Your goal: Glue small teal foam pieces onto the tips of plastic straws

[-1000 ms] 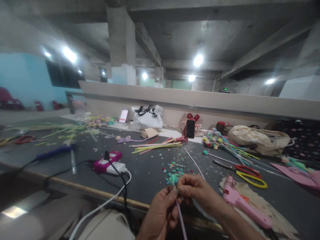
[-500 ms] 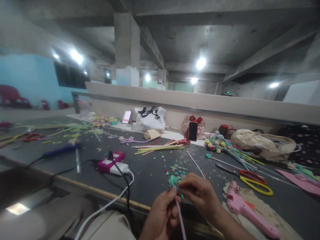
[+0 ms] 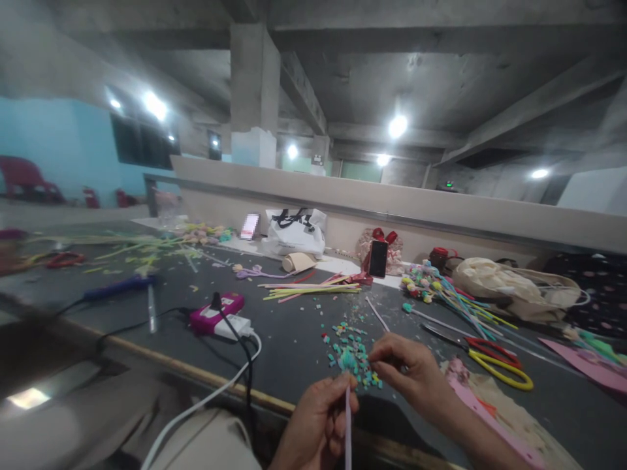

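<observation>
My left hand [image 3: 321,414] is closed round a thin pale lilac stem [image 3: 348,424], near the table's front edge. At the stem's upper end, just above my left fingertips, is a fluffy teal tuft [image 3: 347,361]. My right hand [image 3: 404,365] is to the right of the tuft, its thumb and forefinger pinched together; whatever is between them is too small to make out. Small teal bits [image 3: 360,343] with a few yellow and red ones lie on the dark table behind and beside the tuft. A pink glue gun [image 3: 473,405] lies partly hidden behind my right forearm.
Red-and-yellow-handled scissors [image 3: 494,362] lie at the right, near a bunch of colourful stems [image 3: 431,281]. Pink and yellow strips [image 3: 308,288] lie mid-table. A magenta power block [image 3: 218,313] with cables is at the left. A phone [image 3: 377,258] stands at the back.
My right hand has moved slightly right, away from the tuft, leaving a gap between the hands. My left hand still holds the stem, which now stands straighter.
</observation>
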`<state>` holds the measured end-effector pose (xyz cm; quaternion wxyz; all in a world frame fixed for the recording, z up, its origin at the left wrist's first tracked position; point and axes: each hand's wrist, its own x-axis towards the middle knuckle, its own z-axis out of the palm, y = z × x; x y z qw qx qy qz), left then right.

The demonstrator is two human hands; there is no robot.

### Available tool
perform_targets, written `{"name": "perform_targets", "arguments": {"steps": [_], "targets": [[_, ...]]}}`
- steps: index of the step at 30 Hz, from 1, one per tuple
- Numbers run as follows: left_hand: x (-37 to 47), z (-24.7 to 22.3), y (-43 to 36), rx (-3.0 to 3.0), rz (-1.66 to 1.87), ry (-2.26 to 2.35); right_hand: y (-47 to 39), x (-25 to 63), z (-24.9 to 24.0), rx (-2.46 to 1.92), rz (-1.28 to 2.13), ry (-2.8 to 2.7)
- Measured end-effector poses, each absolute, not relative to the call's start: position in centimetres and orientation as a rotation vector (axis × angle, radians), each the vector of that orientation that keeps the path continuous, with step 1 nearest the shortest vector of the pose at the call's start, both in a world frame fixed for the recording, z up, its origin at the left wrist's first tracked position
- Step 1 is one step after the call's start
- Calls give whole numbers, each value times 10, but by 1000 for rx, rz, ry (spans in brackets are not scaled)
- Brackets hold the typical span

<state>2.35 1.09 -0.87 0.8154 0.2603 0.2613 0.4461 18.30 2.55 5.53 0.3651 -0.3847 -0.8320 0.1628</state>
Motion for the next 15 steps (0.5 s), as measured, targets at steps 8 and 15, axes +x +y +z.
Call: {"name": "perform_targets", "arguments": {"steps": [8, 15], "targets": [[23, 6, 1, 436, 937, 564, 32, 174, 72, -812, 395, -2333], [19, -1, 4, 425, 904, 615, 37, 165, 88, -719, 262, -2564]]}}
